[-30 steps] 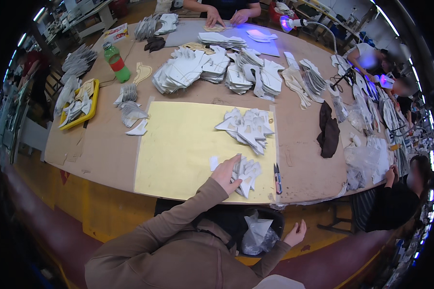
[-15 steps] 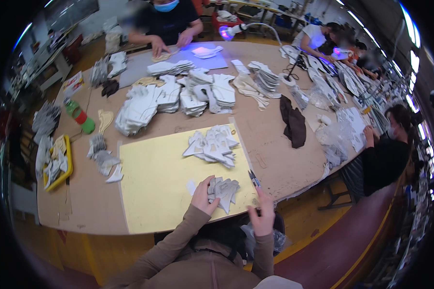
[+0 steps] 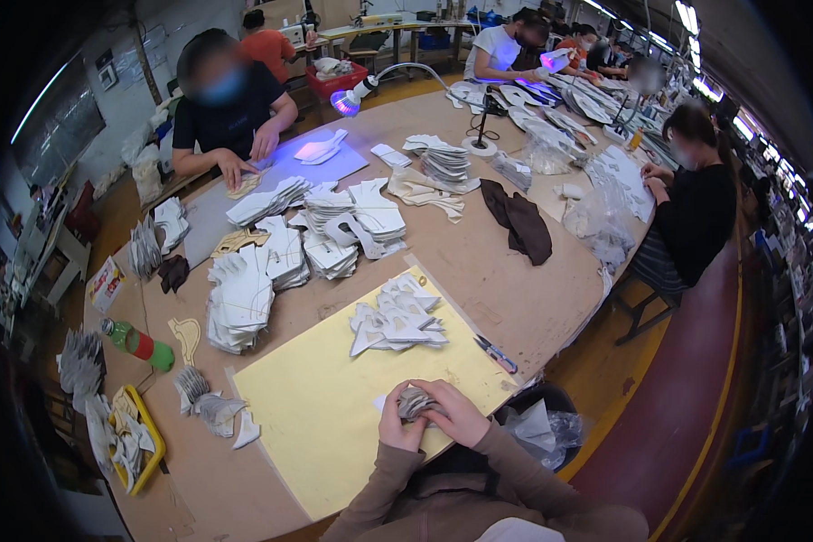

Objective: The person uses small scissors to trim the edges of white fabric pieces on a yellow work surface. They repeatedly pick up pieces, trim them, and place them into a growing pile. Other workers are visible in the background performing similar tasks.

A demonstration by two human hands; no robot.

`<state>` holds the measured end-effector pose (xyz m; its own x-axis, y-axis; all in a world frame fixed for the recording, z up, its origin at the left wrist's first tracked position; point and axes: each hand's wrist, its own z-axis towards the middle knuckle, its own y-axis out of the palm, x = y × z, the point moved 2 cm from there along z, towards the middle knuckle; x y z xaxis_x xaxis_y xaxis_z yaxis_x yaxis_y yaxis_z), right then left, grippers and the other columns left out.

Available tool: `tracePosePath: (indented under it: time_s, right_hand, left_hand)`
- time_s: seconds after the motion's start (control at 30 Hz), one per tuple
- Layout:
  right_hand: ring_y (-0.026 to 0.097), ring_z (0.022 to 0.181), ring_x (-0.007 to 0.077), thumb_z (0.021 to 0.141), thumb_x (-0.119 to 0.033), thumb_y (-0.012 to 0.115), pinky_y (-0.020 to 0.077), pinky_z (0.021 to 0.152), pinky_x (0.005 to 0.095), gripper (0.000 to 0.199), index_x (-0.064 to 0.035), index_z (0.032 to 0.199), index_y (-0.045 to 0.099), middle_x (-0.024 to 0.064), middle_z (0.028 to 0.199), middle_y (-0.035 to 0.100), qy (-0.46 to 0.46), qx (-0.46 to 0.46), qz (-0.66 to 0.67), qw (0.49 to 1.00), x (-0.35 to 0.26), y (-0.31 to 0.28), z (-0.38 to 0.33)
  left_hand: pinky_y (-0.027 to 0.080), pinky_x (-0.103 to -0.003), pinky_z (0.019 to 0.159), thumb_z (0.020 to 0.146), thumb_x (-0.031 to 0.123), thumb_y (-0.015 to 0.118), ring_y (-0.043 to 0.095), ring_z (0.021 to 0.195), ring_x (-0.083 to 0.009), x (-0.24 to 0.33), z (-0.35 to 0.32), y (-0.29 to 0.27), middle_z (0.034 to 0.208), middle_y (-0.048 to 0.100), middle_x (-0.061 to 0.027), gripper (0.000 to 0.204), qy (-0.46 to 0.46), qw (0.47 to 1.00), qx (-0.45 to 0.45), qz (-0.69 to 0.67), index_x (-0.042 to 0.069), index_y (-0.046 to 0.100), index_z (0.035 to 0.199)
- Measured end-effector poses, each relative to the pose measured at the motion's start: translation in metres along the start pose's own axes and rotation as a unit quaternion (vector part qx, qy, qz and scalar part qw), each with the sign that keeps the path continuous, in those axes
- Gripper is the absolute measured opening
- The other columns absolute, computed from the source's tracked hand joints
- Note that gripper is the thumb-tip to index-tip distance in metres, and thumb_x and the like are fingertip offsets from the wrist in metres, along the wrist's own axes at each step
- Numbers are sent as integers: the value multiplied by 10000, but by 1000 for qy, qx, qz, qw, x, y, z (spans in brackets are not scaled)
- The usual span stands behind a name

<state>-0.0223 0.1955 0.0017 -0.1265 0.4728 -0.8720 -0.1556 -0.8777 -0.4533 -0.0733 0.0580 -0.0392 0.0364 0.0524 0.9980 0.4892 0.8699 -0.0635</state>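
Observation:
Both my hands close round a small stack of grey cut pieces (image 3: 415,403) at the near edge of the yellow sheet (image 3: 307,415). My left hand (image 3: 399,425) grips its left side, and my right hand (image 3: 458,412) wraps over its right side. Much of the stack is hidden by my fingers. Just beyond lies a loose pile of white cut pieces (image 3: 396,314), some with cut-out holes. A pen-like tool with a dark tip (image 3: 497,354) rests on the sheet's right edge, apart from my hands.
Stacks of white cut pieces (image 3: 241,303) fill the table's middle. A green bottle (image 3: 138,344) and yellow tray (image 3: 158,444) stand left, a dark brown cloth (image 3: 518,222) right. Across the table a masked person (image 3: 226,117) works beside a lamp (image 3: 354,96); another person (image 3: 696,194) sits at right.
My right hand has come in from the right and joined my left on the grey stack, which is now gathered between both. The view has turned to the right.

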Motion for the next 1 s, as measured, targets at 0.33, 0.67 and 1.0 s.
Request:
tracePosePath:
  time_s: [0.33,0.67,1.0]
  right_hand:
    - [528,1110,322,749,72,572,450,972,388,513,-53,1246,588,138,1189,539,-172,-33,-6,984,-29,58,26]
    - [517,1133,306,772,-28,619,391,1011,442,559,-130,1311,513,102,1272,514,-173,-109,-53,978,-9,80,21]
    - [324,1403,303,743,-74,615,131,1122,578,758,-97,1450,342,139,1473,367,-98,-51,-89,990,-14,66,4]
  left_hand:
    - [472,-334,948,685,-138,559,571,1076,-244,5,-27,-55,1160,543,-151,601,132,977,164,-25,24,463,1256]
    - [410,-351,1024,667,-123,479,505,1135,-255,-20,-45,-65,1205,486,-154,648,45,983,177,28,-2,424,1301]
    - [428,-355,1010,701,-98,541,507,1141,-250,-17,-44,-53,1218,492,-151,753,69,991,109,39,29,315,1407]
